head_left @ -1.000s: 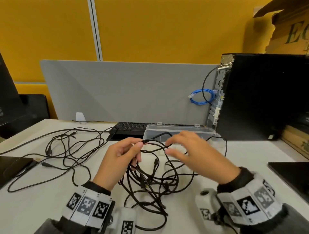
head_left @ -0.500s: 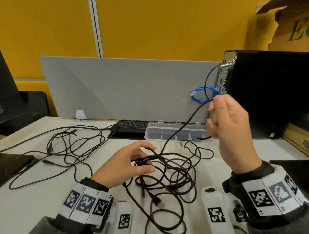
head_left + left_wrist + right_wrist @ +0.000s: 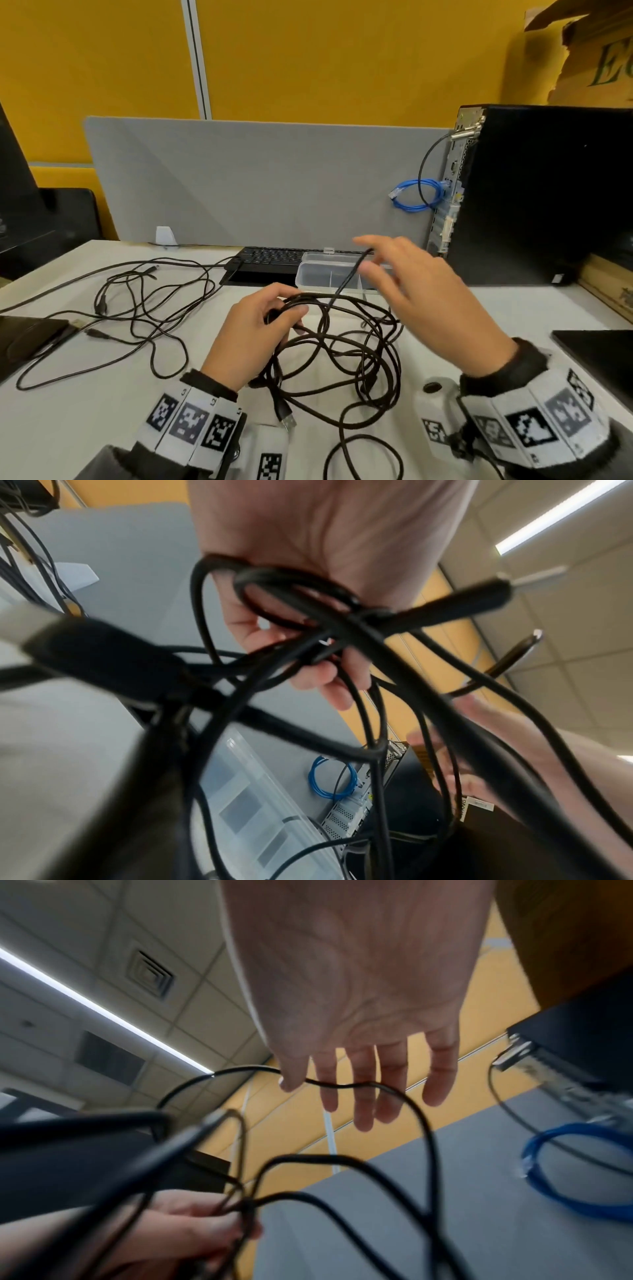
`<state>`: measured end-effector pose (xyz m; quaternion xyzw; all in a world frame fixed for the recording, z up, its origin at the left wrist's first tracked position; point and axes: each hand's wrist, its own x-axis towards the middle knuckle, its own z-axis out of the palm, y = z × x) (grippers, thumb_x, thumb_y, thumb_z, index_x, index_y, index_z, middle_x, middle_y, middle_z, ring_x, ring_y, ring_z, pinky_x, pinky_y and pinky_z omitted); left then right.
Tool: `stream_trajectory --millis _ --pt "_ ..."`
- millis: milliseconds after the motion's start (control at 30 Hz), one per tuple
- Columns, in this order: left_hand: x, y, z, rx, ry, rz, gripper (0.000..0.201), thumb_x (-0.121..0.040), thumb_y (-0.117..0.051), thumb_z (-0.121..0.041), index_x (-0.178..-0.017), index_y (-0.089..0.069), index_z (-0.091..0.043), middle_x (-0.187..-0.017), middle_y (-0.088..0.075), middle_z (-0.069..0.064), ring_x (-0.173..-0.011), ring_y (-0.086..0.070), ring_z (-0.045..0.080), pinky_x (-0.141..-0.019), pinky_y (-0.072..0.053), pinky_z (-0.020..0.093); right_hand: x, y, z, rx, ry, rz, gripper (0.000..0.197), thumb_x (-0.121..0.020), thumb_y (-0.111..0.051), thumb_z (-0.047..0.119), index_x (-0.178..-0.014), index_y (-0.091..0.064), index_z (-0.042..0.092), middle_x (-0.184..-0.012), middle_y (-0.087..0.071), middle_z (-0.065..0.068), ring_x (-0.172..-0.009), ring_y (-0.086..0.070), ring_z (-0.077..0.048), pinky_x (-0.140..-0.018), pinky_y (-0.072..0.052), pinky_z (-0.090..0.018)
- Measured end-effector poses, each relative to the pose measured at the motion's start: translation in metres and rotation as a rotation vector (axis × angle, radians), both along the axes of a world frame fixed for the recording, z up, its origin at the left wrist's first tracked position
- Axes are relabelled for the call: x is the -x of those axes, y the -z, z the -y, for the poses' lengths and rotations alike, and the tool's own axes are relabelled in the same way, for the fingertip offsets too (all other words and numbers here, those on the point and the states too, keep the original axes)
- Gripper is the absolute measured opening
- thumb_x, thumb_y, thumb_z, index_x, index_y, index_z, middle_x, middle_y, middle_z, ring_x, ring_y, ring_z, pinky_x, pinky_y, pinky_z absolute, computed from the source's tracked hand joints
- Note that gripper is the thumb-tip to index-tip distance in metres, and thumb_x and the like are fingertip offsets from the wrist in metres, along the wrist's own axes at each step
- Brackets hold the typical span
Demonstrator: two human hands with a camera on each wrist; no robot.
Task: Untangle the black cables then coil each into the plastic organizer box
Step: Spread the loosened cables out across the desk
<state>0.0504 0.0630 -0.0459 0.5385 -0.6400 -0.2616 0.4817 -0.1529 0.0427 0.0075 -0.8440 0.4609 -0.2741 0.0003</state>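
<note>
Left hand [image 3: 255, 337] pinches the cable tangle [image 3: 342, 349]; right hand [image 3: 424, 294], fingers spread, hooks one strand.

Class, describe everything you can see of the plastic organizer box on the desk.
The plastic organizer box is clear, rectangular and shallow, with thin dividers splitting it into compartments. Its lid stands open at the back. It sits on the white desk directly in front of the keyboard, beyond the tangled black cables. No coiled cable shows inside. The right hand partly hides its right end.
</note>
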Motion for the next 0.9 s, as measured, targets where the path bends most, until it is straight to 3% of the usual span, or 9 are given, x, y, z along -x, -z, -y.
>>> stream_trajectory --millis 167,300,400,500,567,667,733,833,900 --pt "-0.002 0.005 0.005 0.024 -0.074 0.070 0.022 -0.090 -0.056 -0.014 -0.095 -0.065 -0.033 -0.060 -0.065 -0.007 -0.048 -0.050 0.003 -0.049 -0.041 0.012 -0.016 0.005 -0.018 0.126 -0.159 -0.204 0.053 -0.081 -0.033 0.023 -0.133 -0.034 0.034 -0.124 -0.044 0.011 -0.117 -0.033 -0.008 -0.106 -0.027 -0.042" --pt "-0.006 0.007 0.007 0.029 -0.120 0.088 0.023 -0.090 -0.055 -0.012 -0.091 -0.069 -0.030 -0.056 -0.061 -0.007 -0.044 -0.049 0.003 -0.046 -0.039 0.012 -0.018 0.003 -0.027 0.124 -0.306 -0.219 0.042 -0.084 -0.028 0.037 -0.114 -0.056 0.034 -0.100 -0.050 0.018 -0.109 -0.039 0.000 -0.114 -0.005 -0.043" --pt "-0.008 0.009 0.008 0.039 -0.154 0.070 0.018 -0.091 -0.055 -0.016 -0.086 -0.070 -0.025 -0.058 -0.061 -0.005 -0.043 -0.049 0.004 -0.046 -0.040 0.013 -0.022 0.006 -0.030 0.151 -0.273 -0.261 0.044 -0.086 -0.031 0.064 -0.087 -0.066 0.037 -0.064 -0.039 0.020 -0.076 -0.039 0.002 -0.107 -0.017 -0.039" --pt "-0.010 0.010 0.010 0.031 -0.168 0.015 0.021 -0.091 -0.053 -0.012 -0.086 -0.067 -0.026 -0.058 -0.060 -0.004 -0.042 -0.049 0.004 -0.048 -0.042 0.013 -0.021 0.008 -0.022 0.198 -0.221 -0.303 0.049 -0.083 -0.028 0.067 -0.062 -0.059 0.035 -0.052 -0.037 0.018 -0.061 -0.038 0.000 -0.091 -0.036 -0.038" --pt "-0.014 0.009 0.011 0.024 -0.158 -0.041 0.027 -0.090 -0.054 -0.005 -0.089 -0.064 -0.030 -0.062 -0.063 -0.002 -0.045 -0.052 0.004 -0.052 -0.046 0.014 -0.010 -0.003 -0.017 0.064 -0.284 -0.138 0.050 -0.084 -0.029 0.067 -0.062 -0.051 0.028 -0.051 -0.041 0.012 -0.059 -0.042 -0.003 -0.085 -0.032 -0.024" --pt "-0.022 0.007 0.012 -0.003 -0.152 -0.098 0.020 -0.088 -0.059 -0.007 -0.090 -0.059 -0.027 -0.071 -0.067 0.002 -0.052 -0.060 0.010 -0.055 -0.048 0.013 0.016 -0.030 -0.013 0.019 -0.293 0.343 0.041 -0.089 -0.042 0.052 -0.069 -0.055 0.019 -0.060 -0.049 0.004 -0.056 -0.046 -0.005 -0.058 -0.036 -0.009" --pt "-0.029 0.009 0.013 -0.032 -0.166 -0.086 0.015 -0.086 -0.063 -0.010 -0.088 -0.058 -0.024 -0.073 -0.069 0.003 -0.058 -0.064 0.013 -0.057 -0.049 0.014 0.033 -0.044 -0.010 0.080 -0.230 0.710 0.035 -0.096 -0.045 0.035 -0.071 -0.053 0.011 -0.057 -0.042 -0.001 -0.052 -0.040 -0.005 -0.051 -0.033 -0.011" --pt "-0.041 0.013 0.015 -0.081 -0.192 -0.109 0.022 -0.085 -0.061 -0.001 -0.088 -0.059 -0.022 -0.071 -0.069 0.004 -0.062 -0.065 0.015 -0.060 -0.051 0.018 0.075 -0.056 0.002 0.097 -0.138 1.148 0.029 -0.095 -0.038 0.028 -0.068 -0.046 0.026 -0.053 -0.038 0.006 -0.049 -0.032 -0.008 -0.047 -0.032 -0.019" --pt "-0.047 0.013 0.017 -0.114 -0.203 -0.153 0.031 -0.085 -0.053 0.010 -0.091 -0.061 -0.020 -0.076 -0.066 0.005 -0.065 -0.061 0.015 -0.059 -0.050 0.017 0.116 -0.053 0.018 0.224 0.156 1.028 0.028 -0.093 -0.038 0.043 -0.070 -0.050 0.032 -0.059 -0.043 0.005 -0.052 -0.038 -0.007 -0.050 -0.041 -0.021"
